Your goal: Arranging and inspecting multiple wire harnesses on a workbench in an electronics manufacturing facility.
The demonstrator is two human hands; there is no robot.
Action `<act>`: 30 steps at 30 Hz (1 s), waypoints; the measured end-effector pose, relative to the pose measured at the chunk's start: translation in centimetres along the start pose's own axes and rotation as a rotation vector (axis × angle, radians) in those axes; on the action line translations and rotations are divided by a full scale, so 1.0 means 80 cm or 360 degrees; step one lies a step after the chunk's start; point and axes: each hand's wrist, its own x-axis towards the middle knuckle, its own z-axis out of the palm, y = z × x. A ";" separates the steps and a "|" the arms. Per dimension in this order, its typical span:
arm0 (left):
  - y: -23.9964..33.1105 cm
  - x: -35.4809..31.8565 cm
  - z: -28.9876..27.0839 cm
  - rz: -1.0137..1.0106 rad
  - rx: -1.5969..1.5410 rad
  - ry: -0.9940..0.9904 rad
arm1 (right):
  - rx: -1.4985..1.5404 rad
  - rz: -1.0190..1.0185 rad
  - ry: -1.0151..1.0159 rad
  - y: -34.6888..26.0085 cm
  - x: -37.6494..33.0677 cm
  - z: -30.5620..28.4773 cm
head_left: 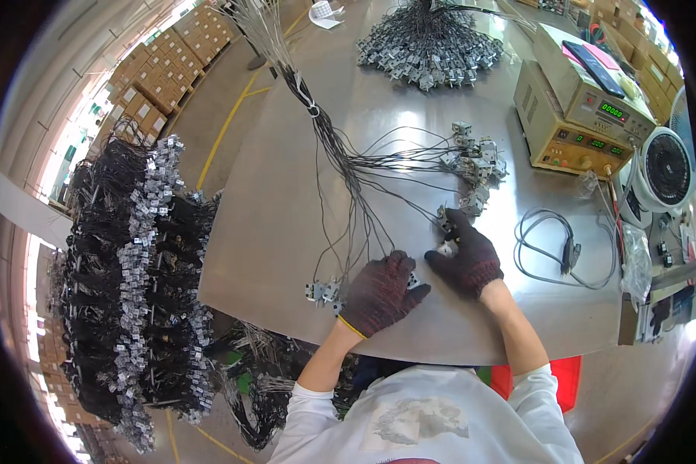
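Note:
Both my hands wear dark, red-flecked knit gloves. My left hand (pixel 385 292) is low over the metal table with its fingers curled; a small metal part (pixel 413 280) shows between fingers and thumb. Left of it lie several similar silvery parts (pixel 322 291) on black cables. My right hand (pixel 465 257) has thumb and fingers bent round another small metal part (pixel 446 249), its fingertips close to one more. Beyond it sits a pile of these parts (pixel 475 164). Their thin cables run to a bundle (pixel 329 127) tied with a white band (pixel 314 110).
A large heap of cabled parts (pixel 429 50) lies at the far side. On the right stand two stacked instruments (pixel 572 116), a fan (pixel 667 166) and a coiled grey cable (pixel 568 251). A rack hung with cabled parts (pixel 135 286) stands left of the table.

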 end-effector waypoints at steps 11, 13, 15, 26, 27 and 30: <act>-0.001 0.002 0.013 0.0004 0.0061 0.0009 | -0.1133 -0.1141 0.0110 -0.013 -0.017 0.045; -0.001 -0.002 0.010 -0.0096 -0.0040 0.0032 | -0.1067 -0.1060 0.0061 -0.013 -0.014 0.055; 0.001 -0.003 0.003 -0.0163 -0.0082 -0.0019 | -0.0974 -0.0996 -0.0014 -0.014 -0.012 0.061; 0.027 0.024 -0.004 -0.0242 0.0113 -0.0183 | -0.0122 -0.0597 0.0226 0.016 0.012 -0.038; 0.026 0.027 0.000 -0.0209 0.0112 -0.0089 | -0.0331 -0.0553 0.0176 0.017 0.018 -0.037; 0.023 0.031 0.012 -0.0132 0.0125 0.0058 | -0.0667 -0.0628 0.0094 0.016 0.037 -0.018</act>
